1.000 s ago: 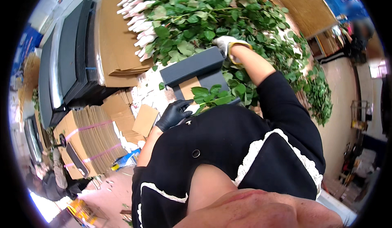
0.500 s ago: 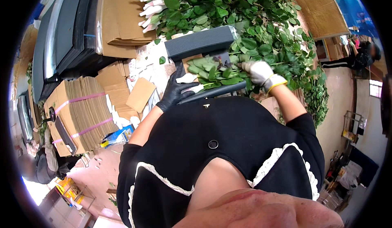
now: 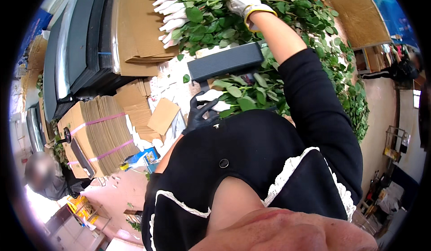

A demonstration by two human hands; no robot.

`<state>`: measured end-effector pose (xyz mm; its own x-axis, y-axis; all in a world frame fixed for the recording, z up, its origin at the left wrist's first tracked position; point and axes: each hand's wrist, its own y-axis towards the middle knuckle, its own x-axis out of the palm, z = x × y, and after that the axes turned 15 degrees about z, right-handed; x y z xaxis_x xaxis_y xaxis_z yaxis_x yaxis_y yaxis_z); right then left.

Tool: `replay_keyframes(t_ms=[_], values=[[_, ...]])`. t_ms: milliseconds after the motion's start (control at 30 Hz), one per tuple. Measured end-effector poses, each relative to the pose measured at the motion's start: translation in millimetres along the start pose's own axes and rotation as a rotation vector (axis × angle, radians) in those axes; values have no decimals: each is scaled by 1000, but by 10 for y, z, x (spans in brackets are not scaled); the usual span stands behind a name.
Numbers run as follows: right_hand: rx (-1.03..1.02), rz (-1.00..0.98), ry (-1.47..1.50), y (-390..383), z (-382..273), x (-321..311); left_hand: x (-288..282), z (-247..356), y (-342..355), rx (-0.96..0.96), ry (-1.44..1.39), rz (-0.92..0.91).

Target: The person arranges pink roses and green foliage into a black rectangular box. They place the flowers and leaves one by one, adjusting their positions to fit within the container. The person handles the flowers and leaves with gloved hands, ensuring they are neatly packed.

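My left hand (image 3: 199, 114), in a black glove, is at the near edge of the worktable with its fingers apart and curved. It is beside two flower heads in white wraps (image 3: 209, 95), whose leafy stems (image 3: 247, 91) lie to the right. Behind these stems stands a dark corrugated block (image 3: 226, 61). My right hand (image 3: 244, 2), in a whitish glove with a yellow-edged cuff, reaches far over the table into a big heap of leafy stems (image 3: 206, 31). Leaves and the glove hide its fingertips, so what it holds, if anything, does not show.
White-wrapped flower heads (image 3: 173, 15) line the heap's left edge. Left of them stand stacked brown cardboard (image 3: 139, 26) and dark sheets (image 3: 85, 44). A strapped cardboard bundle (image 3: 105, 132) and a blue box (image 3: 146, 157) are nearer. Other people (image 3: 49, 177) are at the far left and right.
My right hand has moved from the near stems forward into the far heap, and its arm now stretches across the table. My left hand has stayed by the wrapped heads, its fingers more curved.
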<state>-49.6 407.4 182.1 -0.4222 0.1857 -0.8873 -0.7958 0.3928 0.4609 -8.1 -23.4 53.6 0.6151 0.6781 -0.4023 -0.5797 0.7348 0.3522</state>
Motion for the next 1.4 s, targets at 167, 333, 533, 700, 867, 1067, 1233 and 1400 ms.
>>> replay_keyframes(t_ms=[167,333,533,700,867,1067,1233,1400], values=[[139,203,-150,118,45,-1147,-30,229,186,119,231,27],[46,832,-141,-95,1282,-2254,-75,161,249,153,165,-219],[173,771,335,-591,1043,-2738,-71,346,479,29,-25,-331],[197,325,28,-646,83,-2556,-49,264,569,272,160,-366],[-122,351,-14,-752,-11,-2482,-46,374,538,320,204,-328],[551,272,612,-736,87,-2619,-69,186,383,122,-127,-405],[8,301,97,-1037,-180,-2715,-23,96,479,140,-100,-454],[-244,431,113,-1239,-701,-2683,66,-35,416,131,-122,-335]])
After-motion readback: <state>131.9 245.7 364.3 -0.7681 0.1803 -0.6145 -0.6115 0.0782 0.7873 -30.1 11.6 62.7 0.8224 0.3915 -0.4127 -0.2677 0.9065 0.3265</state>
